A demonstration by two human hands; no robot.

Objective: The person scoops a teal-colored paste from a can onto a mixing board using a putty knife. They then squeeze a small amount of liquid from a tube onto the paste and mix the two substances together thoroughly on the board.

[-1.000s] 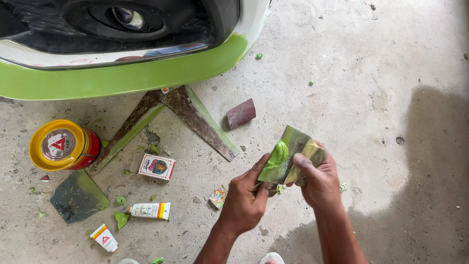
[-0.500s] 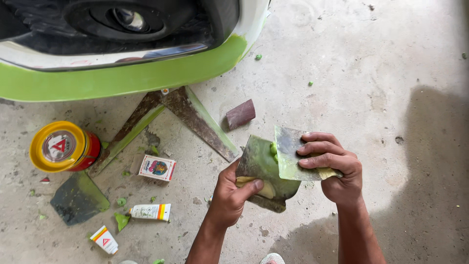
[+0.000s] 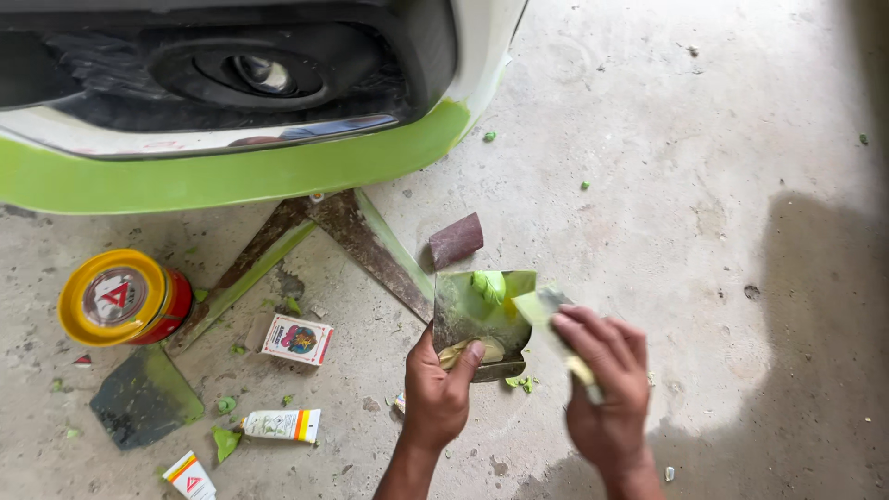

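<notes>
The car bumper (image 3: 231,171), white with a green-coated lower edge, fills the top left. Below the bumper, an X-shaped metal stand (image 3: 315,245) lies on the concrete floor (image 3: 704,185). Left of the stand sits a red tin with a yellow lid (image 3: 125,298). Below the tin lies a dark flat plate (image 3: 143,398).

Right of the stand, the left hand (image 3: 440,393) grips a metal mixing plate (image 3: 482,319), thumb pressed on top; a green putty lump (image 3: 489,285) sits on the plate. The right hand (image 3: 602,389) is closed around a putty spreader (image 3: 546,319), whose blade touches the plate's right edge. A small box (image 3: 296,339) and a white tube (image 3: 282,424) lie below the stand.
</notes>
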